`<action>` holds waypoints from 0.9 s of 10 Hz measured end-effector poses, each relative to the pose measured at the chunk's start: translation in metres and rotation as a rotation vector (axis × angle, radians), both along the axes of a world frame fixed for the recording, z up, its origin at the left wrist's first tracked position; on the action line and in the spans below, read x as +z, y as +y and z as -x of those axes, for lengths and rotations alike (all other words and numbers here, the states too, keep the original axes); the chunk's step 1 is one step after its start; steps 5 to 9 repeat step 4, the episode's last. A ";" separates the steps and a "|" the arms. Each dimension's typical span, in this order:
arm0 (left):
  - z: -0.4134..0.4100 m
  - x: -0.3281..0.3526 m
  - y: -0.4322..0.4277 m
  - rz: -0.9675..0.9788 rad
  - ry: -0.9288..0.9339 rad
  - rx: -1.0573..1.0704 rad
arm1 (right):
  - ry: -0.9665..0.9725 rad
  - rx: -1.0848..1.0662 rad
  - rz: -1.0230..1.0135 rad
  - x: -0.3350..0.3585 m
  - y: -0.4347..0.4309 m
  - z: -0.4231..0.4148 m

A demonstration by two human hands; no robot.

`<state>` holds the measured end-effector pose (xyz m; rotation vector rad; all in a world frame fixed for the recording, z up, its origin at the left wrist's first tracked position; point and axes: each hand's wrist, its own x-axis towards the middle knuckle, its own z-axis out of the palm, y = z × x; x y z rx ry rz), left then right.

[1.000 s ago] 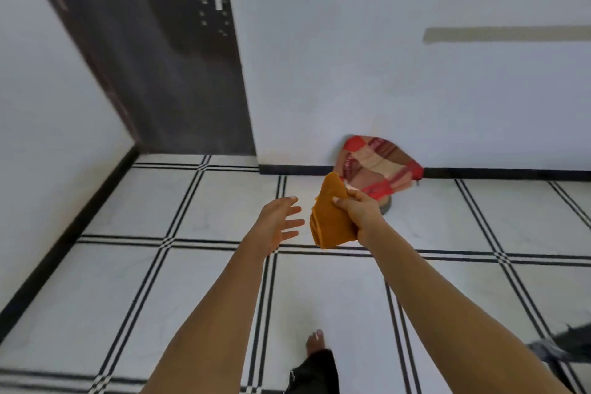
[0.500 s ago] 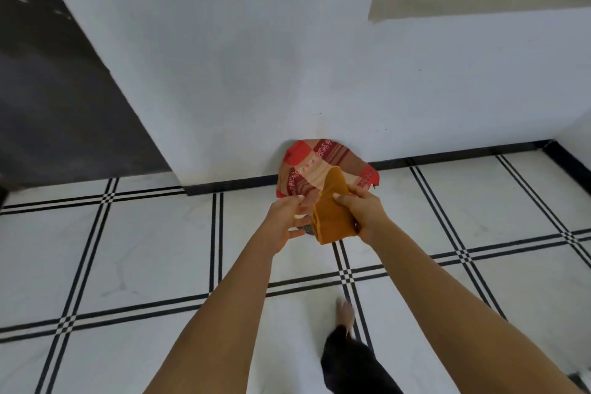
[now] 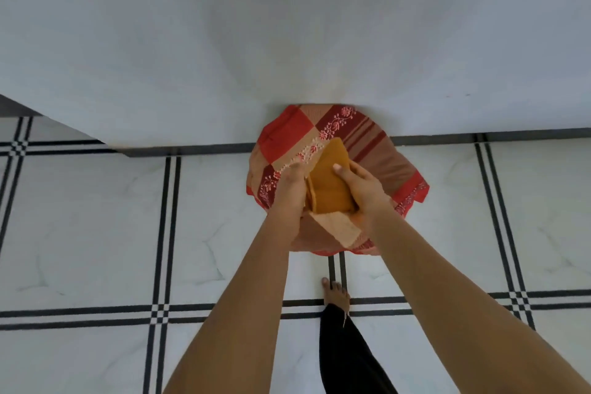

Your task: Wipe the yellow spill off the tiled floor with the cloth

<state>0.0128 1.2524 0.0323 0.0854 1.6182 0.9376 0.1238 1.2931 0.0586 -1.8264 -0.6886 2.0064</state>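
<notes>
— Holding what? Where?
— Folded orange cloth [image 3: 329,185], clamped between right hand [image 3: 361,189] and left hand [image 3: 289,187], fingers [image 3: 339,168] curled around its edges — above a red patterned cover [image 3: 287,134] by the wall [image 3: 287,25].
— Why both?
— Probably refolding for wiping. No yellow spill visible on the floor [image 3: 80,233].

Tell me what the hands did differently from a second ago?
The left hand came across and took hold of the orange cloth; a second ago it was open and apart. The view has moved closer to the patterned red bundle by the wall. The right hand keeps its hold on the cloth.
</notes>
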 end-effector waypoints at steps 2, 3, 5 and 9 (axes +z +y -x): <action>-0.015 -0.090 0.014 0.164 0.049 -0.044 | -0.179 0.130 0.111 -0.098 0.026 -0.010; -0.026 -0.100 -0.015 0.231 -0.020 -0.015 | -0.255 0.145 0.116 -0.115 0.014 -0.020; -0.029 -0.072 -0.046 0.212 0.038 0.102 | -0.284 0.159 0.087 -0.088 -0.003 -0.022; -0.029 -0.072 -0.046 0.212 0.038 0.102 | -0.284 0.159 0.087 -0.088 -0.003 -0.022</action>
